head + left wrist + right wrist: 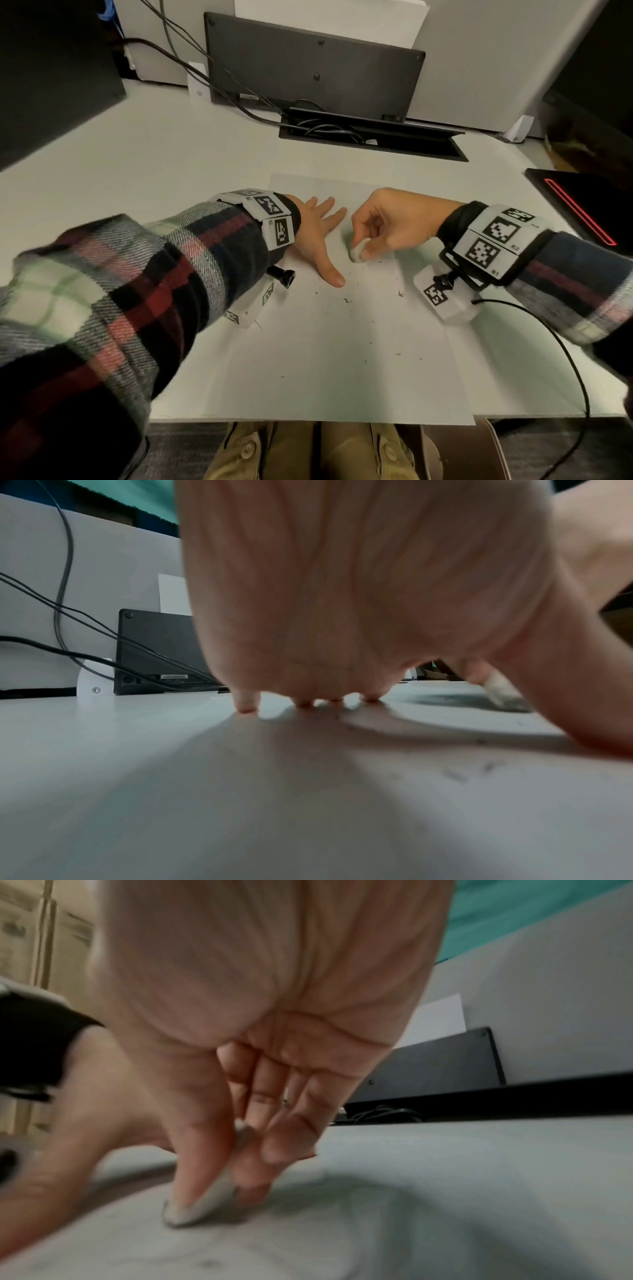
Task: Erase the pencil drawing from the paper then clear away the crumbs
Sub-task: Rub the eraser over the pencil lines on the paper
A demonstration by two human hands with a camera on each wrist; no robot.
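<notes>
The paper [329, 342] lies flat on the white surface [137, 164], its near edge at the surface's front edge. The left hand [317, 233] rests on the paper's upper left part with fingers straight and spread, fingertips [246, 704] and thumb pressed down — it grasps nothing. The right hand [387, 222] is just beside it, apart from it, fingers curled downward and pinching a small white eraser [358, 251] between thumb and fingers. The eraser's lower end touches the paper; in the right wrist view the eraser [202, 1202] shows grey at that end, and the picture is blurred around it. In the left wrist view a dark smudge of pencil [455, 699] lies on the paper next to the eraser; its shape cannot be told.

Dark crumbs [347, 300] are scattered over the paper, mostly below the two hands and toward its right side, with a few further down the sheet.

Both forearms wear plaid sleeves [144, 291] and wrist bands with black-and-white markers. A cable [561, 346] runs from the right wrist off the surface's front edge. Behind the paper sit an open cable slot [373, 140] — wires inside it — and a dark panel [311, 65] leaning upright. A black device with a red line [582, 209] lies at the far right.
</notes>
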